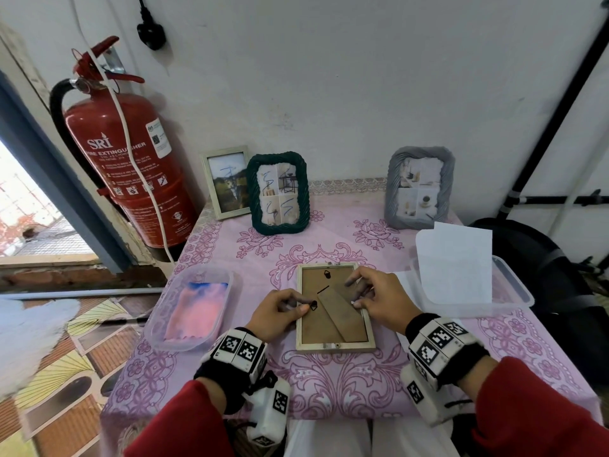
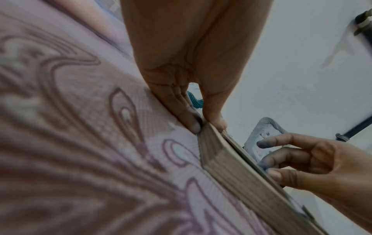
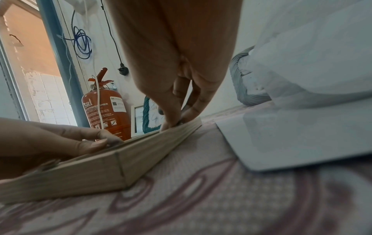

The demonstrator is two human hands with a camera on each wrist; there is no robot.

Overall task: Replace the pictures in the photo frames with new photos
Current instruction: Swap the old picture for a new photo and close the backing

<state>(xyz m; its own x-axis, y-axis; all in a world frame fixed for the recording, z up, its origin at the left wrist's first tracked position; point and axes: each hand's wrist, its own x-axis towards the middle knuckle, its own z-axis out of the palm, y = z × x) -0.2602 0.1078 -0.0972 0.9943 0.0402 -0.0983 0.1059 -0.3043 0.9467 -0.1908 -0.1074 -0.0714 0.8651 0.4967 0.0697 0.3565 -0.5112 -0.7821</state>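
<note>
A light wooden photo frame (image 1: 333,346) lies face down on the pink tablecloth, its brown backing and folded stand (image 1: 339,316) facing up. My left hand (image 1: 304,306) pinches the frame's left edge beside a small black hanger clip (image 1: 313,305); the left wrist view shows the thumb above and a finger on the side of the frame (image 2: 231,167). My right hand (image 1: 352,293) holds the right edge, thumb on the rim and curled fingers on the backing. In the right wrist view the right hand (image 3: 173,122) pinches the frame (image 3: 100,171) at its far corner.
Three frames stand upright at the back: a pale one (image 1: 227,181), a dark green rope one (image 1: 280,192) and a grey one (image 1: 418,191). A clear tub (image 1: 155,324) with a pink-blue sheet sits left; another tub (image 1: 514,291) with white sheets (image 1: 458,262) sits right. A fire extinguisher (image 1: 131,166) stands left.
</note>
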